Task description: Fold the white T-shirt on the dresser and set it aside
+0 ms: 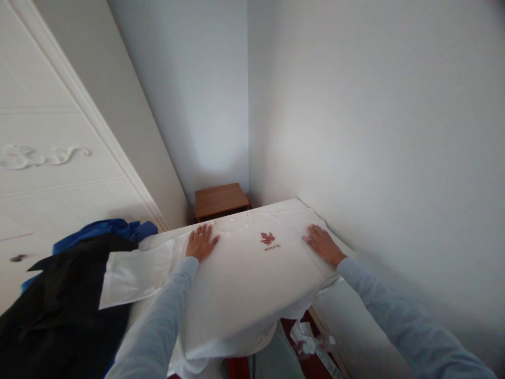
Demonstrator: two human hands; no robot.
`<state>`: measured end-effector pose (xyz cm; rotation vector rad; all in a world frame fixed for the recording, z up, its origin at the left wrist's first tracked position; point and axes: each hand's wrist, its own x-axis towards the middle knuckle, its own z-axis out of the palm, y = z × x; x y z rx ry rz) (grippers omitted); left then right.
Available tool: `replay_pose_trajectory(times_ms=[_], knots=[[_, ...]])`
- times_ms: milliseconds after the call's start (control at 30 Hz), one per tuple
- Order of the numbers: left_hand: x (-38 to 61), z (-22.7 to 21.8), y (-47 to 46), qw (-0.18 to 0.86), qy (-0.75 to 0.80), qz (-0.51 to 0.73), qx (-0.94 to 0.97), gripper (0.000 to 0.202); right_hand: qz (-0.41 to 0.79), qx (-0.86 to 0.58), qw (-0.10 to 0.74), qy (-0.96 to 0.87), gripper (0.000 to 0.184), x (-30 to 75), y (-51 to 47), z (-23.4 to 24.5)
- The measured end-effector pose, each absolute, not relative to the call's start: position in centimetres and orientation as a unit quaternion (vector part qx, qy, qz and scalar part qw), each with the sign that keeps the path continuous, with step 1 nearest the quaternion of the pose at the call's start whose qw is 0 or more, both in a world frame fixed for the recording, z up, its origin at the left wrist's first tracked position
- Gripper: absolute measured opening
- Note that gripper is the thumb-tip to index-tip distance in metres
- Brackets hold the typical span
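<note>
White T-shirt [244,284] lies front up and spread flat on a pale surface [169,233]; bed or table, cannot tell. It covers most of the surface, from the far edge to the near edge, where its hem droops over. The cloth is smooth and matte, with a round collar at the far end and a small red maple-leaf print [268,238] over tiny lettering, too small to read.

Left hand [201,243] rests palm down near the collar, fingers stretched out together, gripping nothing; ring [202,235] on one finger. Right hand [321,244] lies flat at the shirt's right shoulder by the right edge, fingers extended, holding nothing. Both arms are in light grey-blue sleeves.

One shirt sleeve [134,276] sticks out left and overlaps a heaped black garment [59,305]. Blue fabric [106,229] shows behind that, mostly buried.

- Right: bare white wall [374,131], tight against the surface.
- Far corner: brown wooden cabinet [221,200], only its top visible.
- Left: white door panel [47,179] with a carved scroll.
- Floor below the near edge: crumpled clear plastic [307,339] and something red [236,366], cut off by the frame.
</note>
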<state>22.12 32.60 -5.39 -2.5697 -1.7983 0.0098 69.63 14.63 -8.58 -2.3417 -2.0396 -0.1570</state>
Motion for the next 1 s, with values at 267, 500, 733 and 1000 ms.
replay_pose_trajectory(times_ms=[267, 500, 733, 1000], knots=[[22.3, -4.9, 32.2, -0.004, -0.577, 0.005, -0.816, 0.073, -0.061, -0.736, 0.003, -0.674, 0.054, 71.8, 11.7, -7.2], [22.2, -5.1, 32.4, 0.002, -0.574, 0.005, -0.819, 0.073, -0.035, -0.746, -0.025, -0.664, 0.039, 70.8, 12.1, -3.4], [22.1, -5.2, 32.6, -0.006, -0.575, 0.002, -0.818, 0.073, -0.036, -0.697, -0.093, -0.710, 0.033, 71.1, 13.7, -1.4], [21.9, -5.9, 33.0, -0.002, -0.573, -0.006, -0.819, 0.073, -0.032, -0.700, -0.068, -0.710, 0.031, 73.8, 12.3, -2.5]])
